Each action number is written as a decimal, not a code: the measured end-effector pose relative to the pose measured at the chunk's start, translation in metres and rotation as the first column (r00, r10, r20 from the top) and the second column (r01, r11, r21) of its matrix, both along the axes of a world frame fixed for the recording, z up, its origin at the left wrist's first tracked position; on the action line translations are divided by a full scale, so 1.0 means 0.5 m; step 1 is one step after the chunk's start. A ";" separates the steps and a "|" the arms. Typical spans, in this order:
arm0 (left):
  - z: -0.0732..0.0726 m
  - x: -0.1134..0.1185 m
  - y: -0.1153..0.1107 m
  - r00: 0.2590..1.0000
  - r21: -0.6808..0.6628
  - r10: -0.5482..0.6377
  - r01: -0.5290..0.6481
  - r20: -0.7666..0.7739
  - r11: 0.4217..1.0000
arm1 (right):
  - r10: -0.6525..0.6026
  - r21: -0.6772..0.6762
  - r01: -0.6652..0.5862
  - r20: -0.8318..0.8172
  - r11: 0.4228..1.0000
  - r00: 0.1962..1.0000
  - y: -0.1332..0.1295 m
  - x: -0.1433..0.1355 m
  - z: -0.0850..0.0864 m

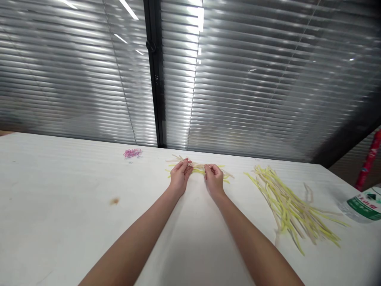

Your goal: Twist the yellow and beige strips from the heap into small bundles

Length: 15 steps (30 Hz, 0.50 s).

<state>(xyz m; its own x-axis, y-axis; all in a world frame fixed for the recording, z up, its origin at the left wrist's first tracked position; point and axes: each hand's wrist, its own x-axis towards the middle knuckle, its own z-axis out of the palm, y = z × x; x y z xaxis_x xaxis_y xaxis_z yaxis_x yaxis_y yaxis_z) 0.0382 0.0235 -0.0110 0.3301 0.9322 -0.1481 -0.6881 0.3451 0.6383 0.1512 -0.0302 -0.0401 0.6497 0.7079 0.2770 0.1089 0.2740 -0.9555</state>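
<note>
Near the table's far edge, my left hand (179, 175) pinches a thin bunch of beige strips (197, 165), whose loose ends fan out beyond the fingers. A short way to the right, my right hand (214, 179) has its thumb and fingers closed on the same strips. They stretch across the gap between both hands. Several yellow strips (197, 171) lie just under and beside the beige ones, their ends showing on either side. The strips' material cannot be made out, and my fingers hide parts of them.
A loose pile of long yellow and beige strips (290, 204) lies to the right. Small pink and purple rings (132, 153) are heaped at the back left. A clear container with a green label (366, 206) stands at the right edge. Window blinds (238, 79) rise behind the white table (74, 222).
</note>
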 end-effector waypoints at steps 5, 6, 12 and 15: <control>-0.003 -0.002 -0.003 0.999 0.024 -0.042 0.042 -0.025 0.999 | 0.092 0.030 -0.088 -0.166 0.996 0.982 -0.003 -0.007 0.016; -0.004 -0.002 -0.003 0.998 0.037 -0.054 0.056 -0.033 0.998 | 0.103 0.032 -0.099 -0.160 0.995 0.982 -0.004 -0.009 0.017; -0.002 -0.004 -0.006 0.982 0.075 -0.144 0.154 -0.123 0.985 | 0.124 0.071 -0.115 -0.141 0.991 0.982 -0.001 -0.013 0.015; -0.001 -0.004 -0.011 0.967 0.112 -0.188 0.209 -0.171 0.971 | 0.081 -0.003 -0.081 0.043 0.997 0.996 -0.005 -0.012 0.011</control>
<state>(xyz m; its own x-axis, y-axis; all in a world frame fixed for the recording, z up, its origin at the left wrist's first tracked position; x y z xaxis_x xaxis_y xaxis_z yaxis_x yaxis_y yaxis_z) 0.0363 0.0182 -0.0116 0.4928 0.8648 -0.0967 -0.5009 0.3728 0.7811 0.1452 -0.0325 -0.0346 0.5776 0.7582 0.3026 0.1274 0.2825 -0.9508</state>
